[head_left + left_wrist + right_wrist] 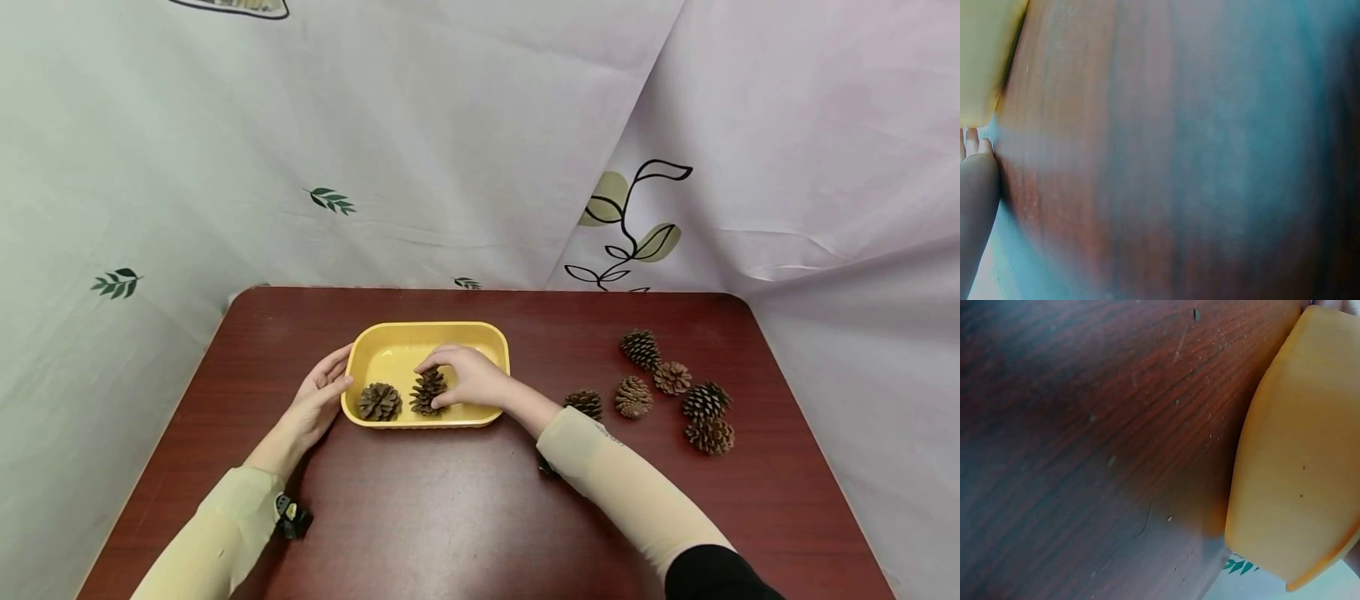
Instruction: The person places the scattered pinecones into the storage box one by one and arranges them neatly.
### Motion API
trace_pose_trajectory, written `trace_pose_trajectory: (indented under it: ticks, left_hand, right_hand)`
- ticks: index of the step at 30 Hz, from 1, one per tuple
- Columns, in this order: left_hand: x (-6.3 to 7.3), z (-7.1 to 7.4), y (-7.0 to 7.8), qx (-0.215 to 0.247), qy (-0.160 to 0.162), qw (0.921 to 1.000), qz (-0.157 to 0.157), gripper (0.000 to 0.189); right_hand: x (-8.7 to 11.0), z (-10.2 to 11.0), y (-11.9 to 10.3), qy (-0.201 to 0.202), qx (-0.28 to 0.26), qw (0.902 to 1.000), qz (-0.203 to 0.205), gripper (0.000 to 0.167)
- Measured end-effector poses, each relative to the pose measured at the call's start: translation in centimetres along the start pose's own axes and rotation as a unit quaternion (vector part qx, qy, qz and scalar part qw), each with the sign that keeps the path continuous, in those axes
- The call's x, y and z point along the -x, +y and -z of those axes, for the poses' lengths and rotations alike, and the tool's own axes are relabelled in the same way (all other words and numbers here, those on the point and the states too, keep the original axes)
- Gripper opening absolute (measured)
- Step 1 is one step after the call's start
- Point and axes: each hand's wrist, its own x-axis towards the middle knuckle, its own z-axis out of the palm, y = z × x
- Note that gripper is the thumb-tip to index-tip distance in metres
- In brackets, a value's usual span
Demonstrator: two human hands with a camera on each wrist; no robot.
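Frame centre: right hand (471,377) pinches pinecone (425,396) at its left, inside crosswise yellow tray (384,360); left hand (315,402), unclenched, touches tray's left end.

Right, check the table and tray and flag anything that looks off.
In the right wrist view, small specks and a thin strand litter the table beside the yellow tray. They look like stray debris; otherwise nothing stands out.

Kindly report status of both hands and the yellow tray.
Left hand touching yellow tray, left end. Right hand holding pine cone inside. Second cone lies left of it. No obstruction visible.
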Motion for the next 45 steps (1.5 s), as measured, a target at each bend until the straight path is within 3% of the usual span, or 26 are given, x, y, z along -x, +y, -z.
trace_pose_trajectory:
  ticks: [8, 15, 30, 37, 45]
  left_hand:
    - [0.1, 0.0, 0.0, 0.001, 0.003, 1.0, 0.001, 0.051]
    - [0.1, 0.0, 0.0, 0.001, 0.004, 1.0, 0.001, 0.051]
    - [0.0, 0.1, 0.0, 0.001, 0.0, 1.0, -0.005, 0.051]
    - [0.0, 0.0, -0.1, 0.0, 0.0, 1.0, -0.006, 0.051]
    - [0.0, 0.0, -0.1, 0.004, 0.0, 0.9999, -0.01, 0.052]
  right_hand:
    - [0.0, -0.3, -0.3, -0.013, -0.004, 0.9994, 0.03, 0.052]
    - [0.0, -0.3, -0.2, -0.018, -0.028, 0.9993, 0.015, 0.049]
    - [-0.5, -0.6, -0.1, -0.034, -0.024, 0.9986, -0.032, 0.052]
    - [-0.5, -0.4, -0.8, -0.014, 0.017, 0.9996, -0.016, 0.053]
    - [-0.6, -0.5, -1.0, -0.018, 0.01, 0.9998, -0.004, 0.053]
